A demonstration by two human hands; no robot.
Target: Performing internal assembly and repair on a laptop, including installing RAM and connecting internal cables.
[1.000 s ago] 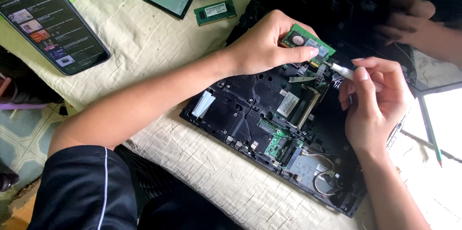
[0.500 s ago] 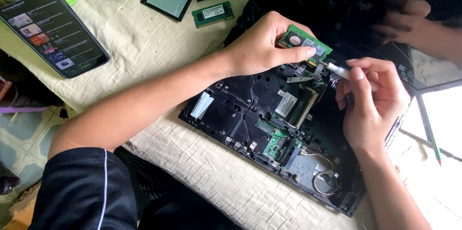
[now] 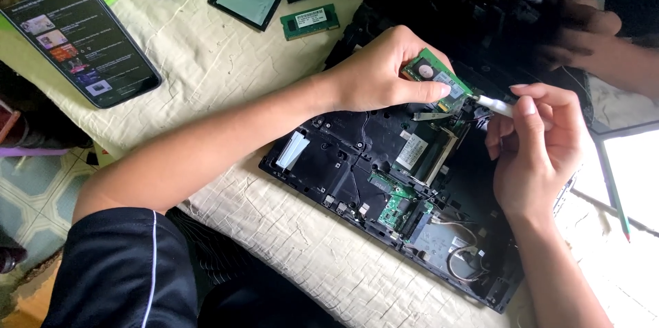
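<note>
The left hand (image 3: 374,74) pinches a green rectangular memory module (image 3: 434,77) between thumb and fingers, holding it tilted over the opened black laptop base (image 3: 357,170) near that base's far edge. The right hand (image 3: 539,146) has its fingers curled and pressed together around a small white stick-shaped tool (image 3: 495,103), whose tip meets the module's lower corner. The base lies on a cream wrinkled cloth (image 3: 206,74). 1 more green memory module (image 3: 309,21) lies toward the cloth's far edge, and a black smartphone (image 3: 75,26) at its left edge.
</note>
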